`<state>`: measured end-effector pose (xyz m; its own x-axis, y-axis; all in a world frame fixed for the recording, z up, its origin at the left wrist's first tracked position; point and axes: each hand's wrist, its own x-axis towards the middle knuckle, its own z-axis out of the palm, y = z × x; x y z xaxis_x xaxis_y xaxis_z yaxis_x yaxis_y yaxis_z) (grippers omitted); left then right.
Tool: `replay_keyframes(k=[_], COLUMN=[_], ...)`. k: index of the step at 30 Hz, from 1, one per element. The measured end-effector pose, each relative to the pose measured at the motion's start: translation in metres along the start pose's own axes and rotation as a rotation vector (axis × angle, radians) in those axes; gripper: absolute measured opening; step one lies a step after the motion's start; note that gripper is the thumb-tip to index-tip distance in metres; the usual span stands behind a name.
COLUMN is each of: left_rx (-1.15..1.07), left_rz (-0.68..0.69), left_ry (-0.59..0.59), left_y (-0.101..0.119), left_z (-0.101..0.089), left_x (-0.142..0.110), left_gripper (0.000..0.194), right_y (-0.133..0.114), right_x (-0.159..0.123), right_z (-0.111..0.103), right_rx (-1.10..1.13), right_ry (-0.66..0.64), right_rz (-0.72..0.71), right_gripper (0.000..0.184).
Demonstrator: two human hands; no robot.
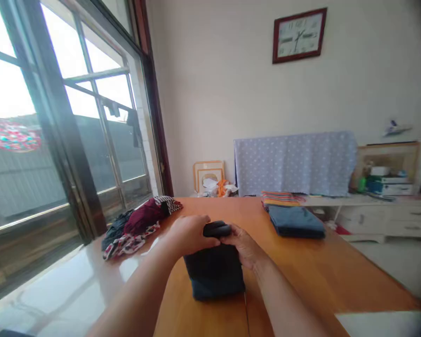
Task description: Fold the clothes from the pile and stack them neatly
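In front of me on the wooden table stands a dark folded garment (215, 271), black above and navy along its lower edge. Its upper end is doubled over into a thick black fold (217, 229). My left hand (192, 234) grips this fold from the left, thumb on the near side and fingers behind. From the right, my right hand (240, 241) pinches the other end of the fold. Both hands are closed on the cloth, and some fingertips are hidden behind it. What kind of garment it is I cannot tell.
A loose heap of clothes (143, 227) lies at the left by the window. Folded blue clothing (296, 221) and a striped folded cloth (282, 198) lie at the table's far right. A thin dark cord (246, 311) runs toward me on the wooden table (294, 281).
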<state>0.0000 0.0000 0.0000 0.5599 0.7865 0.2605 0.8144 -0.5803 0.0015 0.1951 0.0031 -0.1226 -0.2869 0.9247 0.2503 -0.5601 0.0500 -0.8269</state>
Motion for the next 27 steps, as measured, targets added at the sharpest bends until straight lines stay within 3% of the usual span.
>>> replay_keyframes(k=[4, 7, 11, 14, 18, 21, 24, 27], left_rx=[-0.180, -0.506, -1.088, -1.372, -1.428, -1.460, -1.473, -1.319], left_rz=[0.001, -0.025, -0.187, -0.357, -0.624, -0.785, -0.850, -0.873], left_ry=[-0.003, -0.006, -0.009, 0.043, 0.070, 0.076, 0.062, 0.061], left_y=[-0.006, -0.014, -0.027, -0.040, -0.056, -0.061, -0.060, -0.058], left_z=[0.001, 0.000, 0.006, 0.027, 0.076, 0.110, 0.131, 0.139], left_x=[0.001, -0.003, -0.011, -0.014, -0.020, -0.027, -0.033, -0.035], left_gripper=[0.036, 0.037, 0.047, 0.054, 0.057, 0.050, 0.040, 0.033], right_y=[-0.012, -0.019, -0.017, -0.012, -0.006, 0.003, 0.017, 0.028], right_x=[-0.005, -0.010, -0.009, -0.005, -0.002, 0.001, 0.005, 0.009], right_z=[0.002, -0.008, -0.030, -0.043, -0.047, -0.045, -0.046, -0.048], right_rx=[-0.050, -0.061, 0.022, 0.088, -0.004, -0.129, -0.206, -0.292], right_ry=[-0.032, -0.037, 0.031, 0.093, 0.137, 0.134, 0.157, 0.247], right_rz=[0.047, 0.157, 0.246, 0.264, 0.370, 0.387, 0.305, 0.263], right_gripper=[0.041, 0.047, 0.066, 0.071, 0.076, 0.060, 0.042, 0.033])
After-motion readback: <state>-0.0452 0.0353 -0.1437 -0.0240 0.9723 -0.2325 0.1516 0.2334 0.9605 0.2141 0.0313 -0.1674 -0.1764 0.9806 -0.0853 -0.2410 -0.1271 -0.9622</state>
